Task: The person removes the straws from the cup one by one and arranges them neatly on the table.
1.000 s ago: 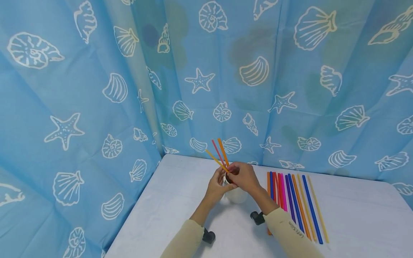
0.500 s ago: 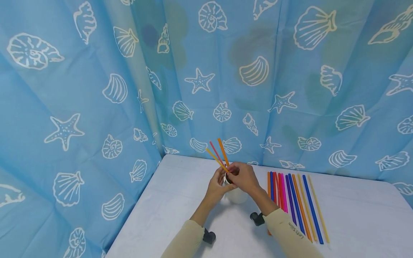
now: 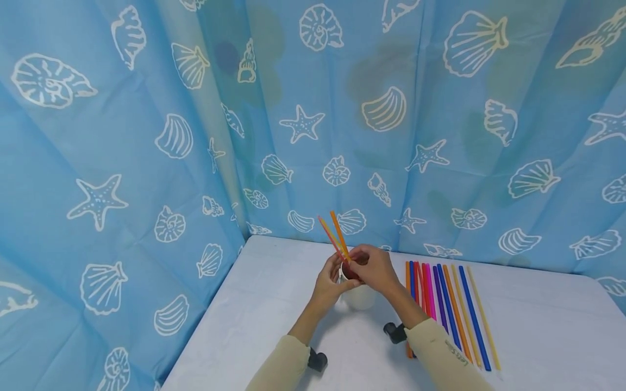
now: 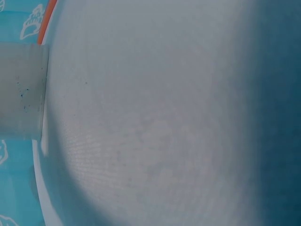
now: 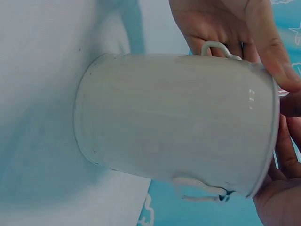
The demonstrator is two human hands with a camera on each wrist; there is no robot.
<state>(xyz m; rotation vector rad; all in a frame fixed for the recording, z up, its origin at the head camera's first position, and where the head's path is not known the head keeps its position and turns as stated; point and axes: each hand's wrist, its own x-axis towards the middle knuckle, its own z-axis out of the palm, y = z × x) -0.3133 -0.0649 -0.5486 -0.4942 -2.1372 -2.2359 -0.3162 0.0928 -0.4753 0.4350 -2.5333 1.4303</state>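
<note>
A white container (image 3: 359,298) with a reddish-brown inside stands on the table. Two small loop handles show on its sides in the right wrist view, where its wall (image 5: 174,113) fills the middle. My left hand (image 3: 326,285) holds it at the rim, thumb on the near side. Over the mouth, my right hand (image 3: 375,270) pinches the lower end of a thin yellow straw (image 3: 329,227). A pink straw (image 3: 324,226) and a thicker orange straw (image 3: 337,224) lean out beside it. The straws' lower ends are hidden by the hands and the container.
Right of the container lies a row of coloured straws (image 3: 452,312), partly under the right forearm. The white table (image 3: 264,282) meets a blue shell-patterned curtain (image 3: 303,163) at the back and left. Black wrist mounts (image 3: 318,360) hang at both sleeves.
The yellow straw has swung right, from left of the pink straw to lying close along it. My right hand has shifted slightly right; the left hand keeps its place.
</note>
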